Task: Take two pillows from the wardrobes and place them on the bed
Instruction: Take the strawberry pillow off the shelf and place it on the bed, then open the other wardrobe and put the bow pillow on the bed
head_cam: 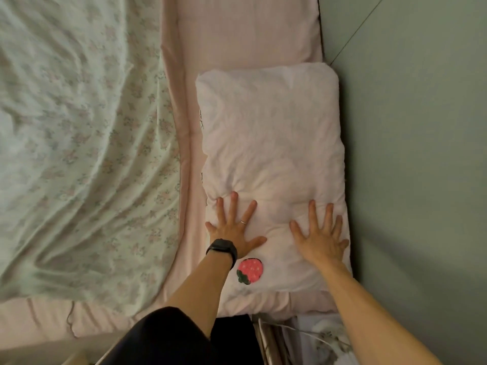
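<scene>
A pale pink fluffy pillow [271,143] with a red strawberry patch [249,271] lies flat on the pink bed sheet [181,180], close to the green wall. My left hand [233,227], wearing a black wristband and a ring, presses flat on the pillow's near left part with fingers spread. My right hand [320,237] rests flat on its near right part, fingers spread too. Beyond it a second, smoother pink pillow [247,30] lies at the head of the bed, its near edge under the fluffy one.
A pale green floral quilt [79,154] covers the left half of the bed. The green wall [421,154] runs along the right side. White cables and fabric [316,335] fill the gap at the bed's near right corner.
</scene>
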The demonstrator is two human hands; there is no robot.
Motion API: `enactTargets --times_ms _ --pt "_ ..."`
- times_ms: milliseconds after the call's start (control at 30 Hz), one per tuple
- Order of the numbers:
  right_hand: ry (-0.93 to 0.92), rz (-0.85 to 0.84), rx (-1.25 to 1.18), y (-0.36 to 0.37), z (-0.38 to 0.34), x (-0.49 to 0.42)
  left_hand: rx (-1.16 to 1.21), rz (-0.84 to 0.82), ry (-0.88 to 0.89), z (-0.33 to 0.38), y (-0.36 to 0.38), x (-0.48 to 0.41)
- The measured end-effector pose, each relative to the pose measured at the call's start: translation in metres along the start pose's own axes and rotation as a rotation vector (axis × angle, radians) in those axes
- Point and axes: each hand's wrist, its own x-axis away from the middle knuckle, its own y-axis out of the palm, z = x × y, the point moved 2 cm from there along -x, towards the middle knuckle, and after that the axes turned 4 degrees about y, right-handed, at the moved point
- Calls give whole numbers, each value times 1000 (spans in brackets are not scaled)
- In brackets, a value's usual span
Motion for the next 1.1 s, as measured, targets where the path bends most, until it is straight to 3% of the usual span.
enactTargets --times_ms 167,267,433,567,867,1100 --pt "28 -74 283 -65 -16 41 31 -96 70 -4 -60 49" --pt "-127 -117 61 -92 -50 85 296 -81 7 -21 -97 94" --pt "-454 -26 -299 -110 -131 197 527 166 -35 -74 -140 189" --pt "-681 35 -470 -98 -192 290 524 455 -84 -136 -150 267" --pt "-1196 210 -293 -9 -344 472 437 862 -475 -344 -114 471" --pt "-1488 185 -148 93 -468 627 541 1095 -814 -498 -52 645"
